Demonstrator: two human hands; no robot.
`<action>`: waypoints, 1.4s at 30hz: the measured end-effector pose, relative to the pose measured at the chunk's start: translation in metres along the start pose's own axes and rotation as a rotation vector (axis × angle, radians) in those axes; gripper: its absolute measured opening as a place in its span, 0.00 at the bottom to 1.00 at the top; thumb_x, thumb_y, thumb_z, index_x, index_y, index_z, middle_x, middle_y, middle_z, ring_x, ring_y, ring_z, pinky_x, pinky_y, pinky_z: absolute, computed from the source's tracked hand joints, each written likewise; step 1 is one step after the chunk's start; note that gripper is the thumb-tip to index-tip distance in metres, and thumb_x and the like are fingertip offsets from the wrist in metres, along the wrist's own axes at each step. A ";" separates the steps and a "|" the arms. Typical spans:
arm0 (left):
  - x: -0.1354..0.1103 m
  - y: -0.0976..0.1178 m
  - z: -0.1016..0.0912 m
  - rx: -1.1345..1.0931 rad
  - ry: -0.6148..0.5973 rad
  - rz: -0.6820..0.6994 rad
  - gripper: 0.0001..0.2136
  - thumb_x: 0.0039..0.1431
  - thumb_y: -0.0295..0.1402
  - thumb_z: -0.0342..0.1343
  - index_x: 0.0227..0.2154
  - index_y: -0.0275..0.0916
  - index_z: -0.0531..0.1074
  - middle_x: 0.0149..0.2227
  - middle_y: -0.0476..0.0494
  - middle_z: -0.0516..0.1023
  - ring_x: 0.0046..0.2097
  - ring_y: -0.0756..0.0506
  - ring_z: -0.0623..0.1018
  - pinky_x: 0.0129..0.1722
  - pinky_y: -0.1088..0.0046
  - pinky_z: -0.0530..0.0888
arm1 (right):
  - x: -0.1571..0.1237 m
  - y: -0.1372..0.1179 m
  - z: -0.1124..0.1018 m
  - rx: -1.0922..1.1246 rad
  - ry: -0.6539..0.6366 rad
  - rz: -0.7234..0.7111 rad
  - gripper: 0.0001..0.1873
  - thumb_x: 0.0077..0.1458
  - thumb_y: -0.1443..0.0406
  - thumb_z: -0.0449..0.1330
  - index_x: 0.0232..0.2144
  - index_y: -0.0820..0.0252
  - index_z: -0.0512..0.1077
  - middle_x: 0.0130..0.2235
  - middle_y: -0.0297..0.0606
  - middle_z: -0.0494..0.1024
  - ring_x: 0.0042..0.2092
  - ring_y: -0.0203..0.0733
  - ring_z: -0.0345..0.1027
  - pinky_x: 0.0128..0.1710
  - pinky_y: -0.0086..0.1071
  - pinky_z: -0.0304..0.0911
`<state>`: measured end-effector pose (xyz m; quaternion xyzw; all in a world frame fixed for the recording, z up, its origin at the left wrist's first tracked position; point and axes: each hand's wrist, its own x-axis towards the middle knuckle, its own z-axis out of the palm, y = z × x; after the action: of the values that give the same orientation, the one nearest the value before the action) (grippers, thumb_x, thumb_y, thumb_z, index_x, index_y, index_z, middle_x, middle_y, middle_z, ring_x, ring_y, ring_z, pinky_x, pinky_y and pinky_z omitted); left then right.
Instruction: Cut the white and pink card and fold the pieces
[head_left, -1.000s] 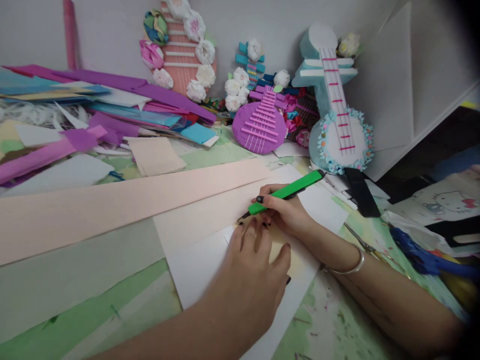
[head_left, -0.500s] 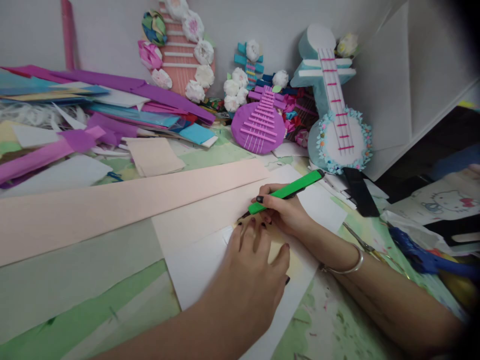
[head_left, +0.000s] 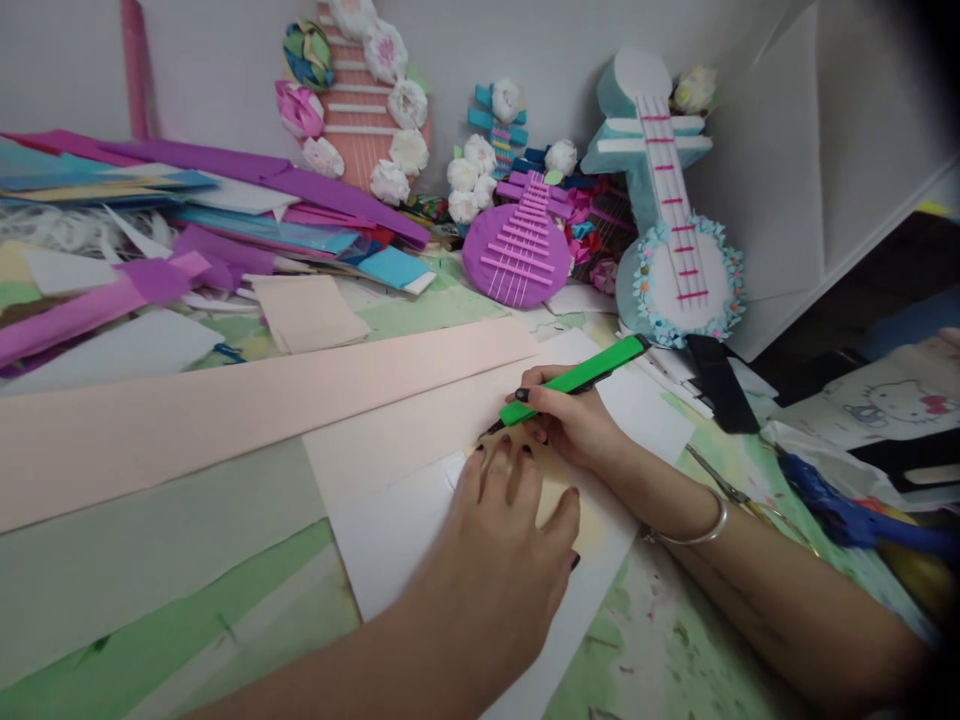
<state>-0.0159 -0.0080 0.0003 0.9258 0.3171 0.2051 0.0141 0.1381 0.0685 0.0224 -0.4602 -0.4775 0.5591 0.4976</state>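
Observation:
My right hand [head_left: 566,405] grips a green utility knife [head_left: 577,378] like a pen, its dark tip touching down just beyond my left fingertips. My left hand [head_left: 502,530] lies palm down on a white sheet [head_left: 390,530], fingers spread and pressing. A small clear edge [head_left: 456,468] shows beside the left index finger; what it belongs to is hidden under the hand. Yellowish patches show on the sheet around the left hand. A long pale pink paper strip [head_left: 247,410] lies across the far side of the sheet.
Behind stand handmade toy instruments: a purple one [head_left: 517,255], a light blue one [head_left: 679,230] and a pink one [head_left: 360,120] with paper flowers. Coloured paper scraps [head_left: 285,190] heap at the left. Scissors [head_left: 742,495] and a blue glue gun [head_left: 840,505] lie right of my forearm.
The knife and my right hand have shifted very slightly to the right. My left hand stays in place.

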 end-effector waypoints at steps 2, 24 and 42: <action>0.000 0.000 0.000 0.001 0.005 0.000 0.18 0.65 0.42 0.46 0.53 0.39 0.67 0.57 0.26 0.66 0.62 0.26 0.61 0.56 0.44 0.61 | 0.000 0.000 -0.001 0.000 0.000 -0.004 0.10 0.41 0.66 0.65 0.17 0.62 0.67 0.20 0.34 0.73 0.17 0.28 0.58 0.13 0.22 0.49; 0.000 0.000 0.001 0.002 -0.003 -0.003 0.19 0.65 0.42 0.45 0.54 0.40 0.66 0.56 0.27 0.67 0.62 0.26 0.62 0.56 0.43 0.60 | 0.001 -0.003 -0.001 -0.017 0.053 0.016 0.12 0.37 0.65 0.66 0.15 0.62 0.66 0.17 0.32 0.70 0.16 0.28 0.55 0.12 0.23 0.48; -0.001 0.000 -0.001 -0.002 -0.013 -0.003 0.19 0.65 0.42 0.45 0.55 0.40 0.65 0.56 0.27 0.67 0.61 0.26 0.62 0.56 0.43 0.61 | 0.004 -0.001 -0.006 0.010 0.055 -0.021 0.12 0.38 0.65 0.65 0.14 0.62 0.65 0.17 0.31 0.70 0.14 0.27 0.54 0.12 0.23 0.46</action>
<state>-0.0169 -0.0087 0.0008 0.9267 0.3180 0.1993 0.0174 0.1441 0.0728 0.0225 -0.4678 -0.4657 0.5435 0.5185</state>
